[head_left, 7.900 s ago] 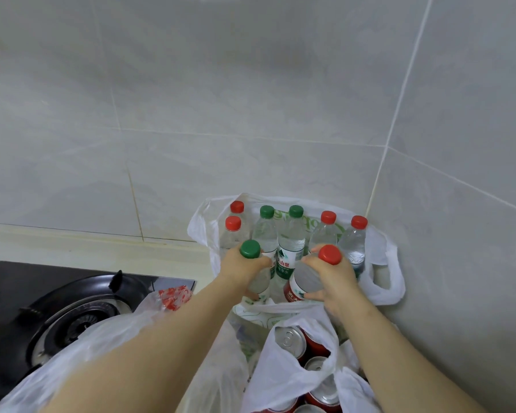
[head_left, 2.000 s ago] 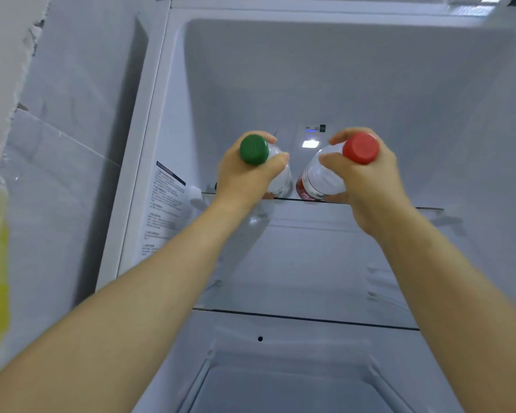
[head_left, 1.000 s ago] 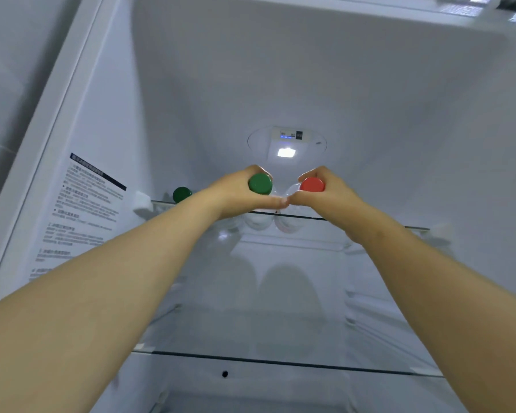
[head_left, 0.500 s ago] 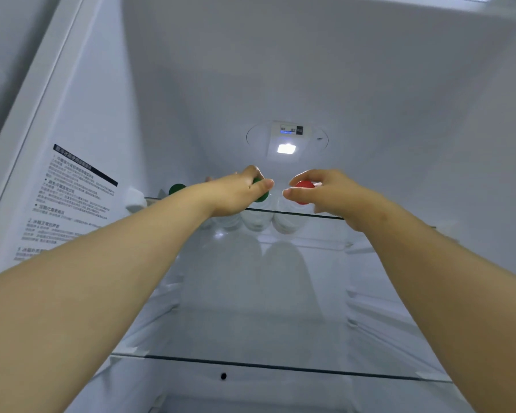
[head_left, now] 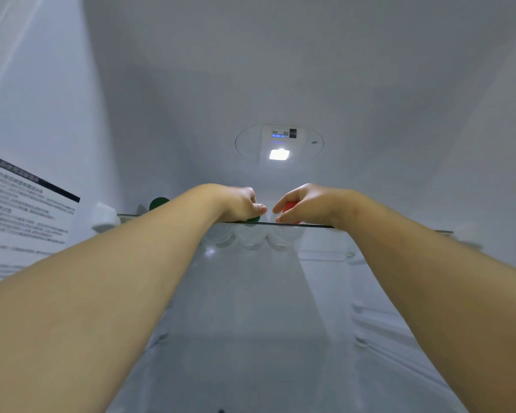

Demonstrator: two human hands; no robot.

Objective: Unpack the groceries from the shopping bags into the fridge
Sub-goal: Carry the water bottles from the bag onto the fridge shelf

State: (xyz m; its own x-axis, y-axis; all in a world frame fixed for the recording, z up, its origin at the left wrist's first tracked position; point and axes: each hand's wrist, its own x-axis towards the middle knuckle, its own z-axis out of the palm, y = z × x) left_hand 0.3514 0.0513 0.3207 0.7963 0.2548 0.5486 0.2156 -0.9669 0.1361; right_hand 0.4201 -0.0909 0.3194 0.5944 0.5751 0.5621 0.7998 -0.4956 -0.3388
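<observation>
Both arms reach up to the fridge's top glass shelf (head_left: 265, 224), seen from below. My left hand (head_left: 239, 204) is curled over a green-capped water bottle (head_left: 254, 219) that stands on the shelf; only a sliver of the cap shows. My right hand (head_left: 310, 204) wraps its fingers and thumb around the red cap of a second bottle (head_left: 289, 208) right beside it. The round bases of both bottles show through the glass. Another green-capped bottle (head_left: 159, 203) stands further left on the same shelf, partly behind my left forearm.
The fridge interior is white, with a lit lamp and control panel (head_left: 279, 144) on the back wall above the hands. A printed label (head_left: 24, 216) is on the left wall. Shelf rails line the right wall (head_left: 370, 320) lower down.
Since a second ago my hands have pushed the two bottles further in on the top shelf. The view has moved closer and tilted up, so the lower glass shelf is out of sight.
</observation>
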